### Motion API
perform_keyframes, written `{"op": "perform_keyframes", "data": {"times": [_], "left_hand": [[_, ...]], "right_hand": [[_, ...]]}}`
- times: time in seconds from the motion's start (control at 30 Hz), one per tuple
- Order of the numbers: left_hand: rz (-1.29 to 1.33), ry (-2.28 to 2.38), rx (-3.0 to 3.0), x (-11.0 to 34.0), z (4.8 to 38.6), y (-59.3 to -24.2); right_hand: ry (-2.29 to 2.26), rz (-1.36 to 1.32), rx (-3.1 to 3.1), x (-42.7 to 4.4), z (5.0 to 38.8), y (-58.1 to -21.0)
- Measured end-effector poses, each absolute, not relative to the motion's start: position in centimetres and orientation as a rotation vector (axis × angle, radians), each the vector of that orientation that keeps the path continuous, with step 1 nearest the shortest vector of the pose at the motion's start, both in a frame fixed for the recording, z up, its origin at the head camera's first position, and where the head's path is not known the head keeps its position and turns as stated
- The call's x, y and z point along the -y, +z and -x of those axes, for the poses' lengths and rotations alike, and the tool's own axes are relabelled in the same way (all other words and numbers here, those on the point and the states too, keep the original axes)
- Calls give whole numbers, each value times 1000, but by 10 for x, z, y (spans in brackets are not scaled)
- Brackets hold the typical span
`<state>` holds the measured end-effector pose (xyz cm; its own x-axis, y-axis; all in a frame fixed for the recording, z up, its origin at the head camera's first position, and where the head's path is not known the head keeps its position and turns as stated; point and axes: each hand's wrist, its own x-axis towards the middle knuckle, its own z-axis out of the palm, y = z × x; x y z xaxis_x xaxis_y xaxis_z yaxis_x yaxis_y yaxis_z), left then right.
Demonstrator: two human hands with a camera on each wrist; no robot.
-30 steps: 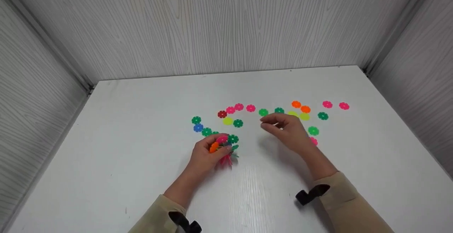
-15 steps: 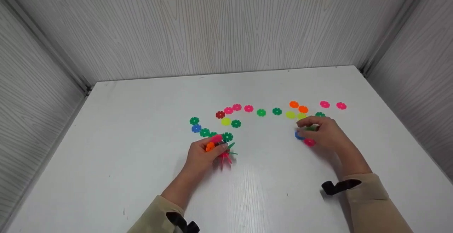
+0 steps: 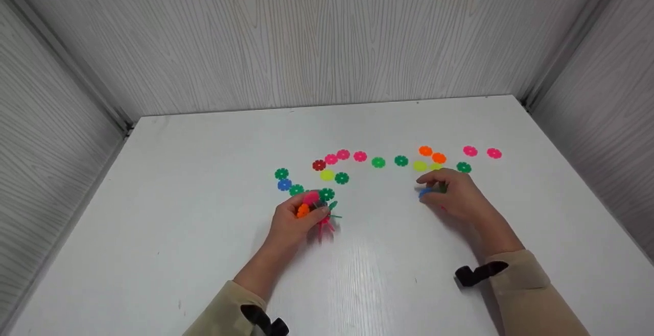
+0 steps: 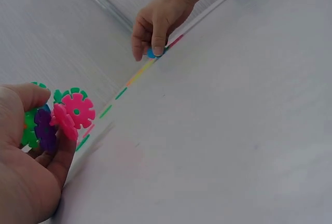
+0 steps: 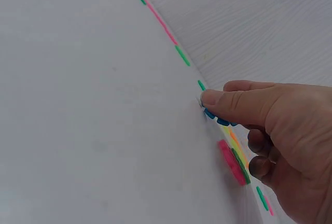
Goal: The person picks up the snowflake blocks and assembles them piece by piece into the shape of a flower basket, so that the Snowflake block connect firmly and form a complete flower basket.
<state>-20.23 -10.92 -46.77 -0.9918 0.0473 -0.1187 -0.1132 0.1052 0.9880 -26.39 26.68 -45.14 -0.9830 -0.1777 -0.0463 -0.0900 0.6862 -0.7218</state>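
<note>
Nearest: tan sleeves [image 3: 531, 295], black wrist cameras [image 3: 483, 273] at the cuffs. Left hand [image 3: 294, 221] has thumb and fingers curled round a flower-disc cluster [image 4: 77, 111], holding it over the white table [image 3: 204, 183]; pink, orange, green and purple pieces show, sticking out at several angles. Grip and position about the same as half a second ago.

Right hand [image 3: 457, 193] is out to the right. Main change: a second ago it is mid-table, thumb and index close together; half a second ago it is over a blue disc [image 3: 425, 191] that looks flat; now thumb and index pinch that disc, tilted, other fingers bent in. Can't tell if the disc clears the table. A pink disc [image 5: 232, 163] and a green disc [image 5: 240, 166] lie just beside, overlapping in the right wrist view.

Farther: loose green and blue discs [image 3: 284, 185] past the left hand, then dark red, yellow and pink discs [image 3: 343, 154], orange discs [image 3: 425, 150] to the right. Wood-grain panel [image 3: 327, 34] behind.
</note>
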Motion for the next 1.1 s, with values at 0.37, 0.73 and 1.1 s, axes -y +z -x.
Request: {"op": "perform_keyframes", "data": {"times": [0.37,0.73,1.1], "left_hand": [[59,2001,-2243,110,202,-468],[29,1969,-2290,107,203,-467],[-6,1959,-2320,108,202,-467]], "right_hand": [[-1420,290,-2654,-209,258,-446],[-1674,699,-2407,-141,245,-441],[-1724,748,-2399,-123,240,-446]]}}
